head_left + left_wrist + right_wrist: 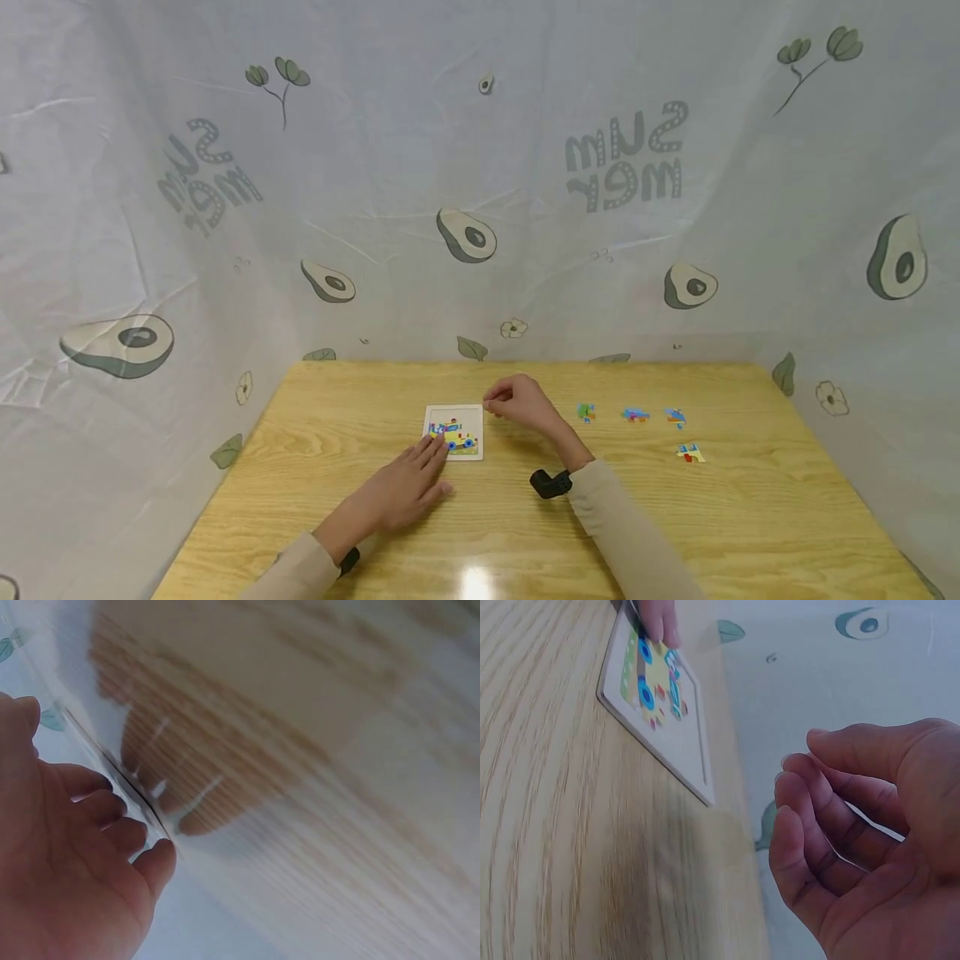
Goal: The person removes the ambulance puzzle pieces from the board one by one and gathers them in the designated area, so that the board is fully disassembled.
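Observation:
A small square puzzle board (454,409) with a white frame lies on the table, a yellow and blue car picture in its lower part. My left hand (408,485) rests its outstretched fingertips on the board's lower left side. In the left wrist view, that hand (67,855) has its fingers spread a little, and the board is hidden behind it. Beside the board's upper right corner is my right hand (528,406). Its fingers (802,799) are loosely bent, the thumb close to the index fingertip, and no piece shows between them.
Several colourful puzzle pieces lie apart on the right: a green one (586,412), a blue and pink one (635,414), a blue and orange one (677,417) and a yellow and red one (691,452). A printed curtain (405,292) surrounds the wooden table (337,417).

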Available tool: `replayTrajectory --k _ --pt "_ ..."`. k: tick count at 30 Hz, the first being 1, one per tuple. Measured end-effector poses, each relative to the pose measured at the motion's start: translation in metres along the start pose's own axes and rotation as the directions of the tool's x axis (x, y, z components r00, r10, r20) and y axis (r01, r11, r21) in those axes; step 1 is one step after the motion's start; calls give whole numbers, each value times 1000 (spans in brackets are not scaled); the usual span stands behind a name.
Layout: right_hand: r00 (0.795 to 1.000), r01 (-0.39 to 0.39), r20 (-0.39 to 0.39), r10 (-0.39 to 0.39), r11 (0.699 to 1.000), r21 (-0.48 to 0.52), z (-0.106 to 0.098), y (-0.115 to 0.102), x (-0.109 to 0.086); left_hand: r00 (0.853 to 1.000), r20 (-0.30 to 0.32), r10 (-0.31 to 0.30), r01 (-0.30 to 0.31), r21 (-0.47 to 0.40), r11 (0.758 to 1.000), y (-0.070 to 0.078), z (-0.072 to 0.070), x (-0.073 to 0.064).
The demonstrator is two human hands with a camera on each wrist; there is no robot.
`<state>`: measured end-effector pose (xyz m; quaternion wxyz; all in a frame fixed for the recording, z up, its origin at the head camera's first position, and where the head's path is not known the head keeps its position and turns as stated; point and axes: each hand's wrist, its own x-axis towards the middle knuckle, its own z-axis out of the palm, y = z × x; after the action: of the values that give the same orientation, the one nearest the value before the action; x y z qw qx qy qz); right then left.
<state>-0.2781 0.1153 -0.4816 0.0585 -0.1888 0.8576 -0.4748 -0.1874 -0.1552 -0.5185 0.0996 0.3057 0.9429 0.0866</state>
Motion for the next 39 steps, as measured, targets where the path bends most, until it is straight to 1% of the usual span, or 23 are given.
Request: replayTrajectory --k 3,8,12,17,26,35,39 --pt "1000 -7 10 7 1000 -14 9 -4 7 1000 -3 -8 8 -1 1000 -1 0 -1" --pt "999 -19 30 21 999 -42 20 -3 14 1000 -4 -11 11 -7 1000 0 1 -1" --pt "999 -2 45 5 998 -63 29 0 18 1000 -2 -10 10 -7 1000 0 1 -2" --pt "996 -5 91 11 998 -66 39 1 21 1000 4 -11 11 -14 1000 0 1 -1" --pt "992 -7 126 19 996 -90 48 0 19 1000 12 1 -1 -13 1000 -2 1 1" --pt "992 3 122 20 982 -190 62 -3 26 1000 4 2 -2 13 1000 -2 1 2" --pt "993 -10 115 34 979 -202 66 -4 25 1000 0 6 -6 21 1000 -1 2 2"
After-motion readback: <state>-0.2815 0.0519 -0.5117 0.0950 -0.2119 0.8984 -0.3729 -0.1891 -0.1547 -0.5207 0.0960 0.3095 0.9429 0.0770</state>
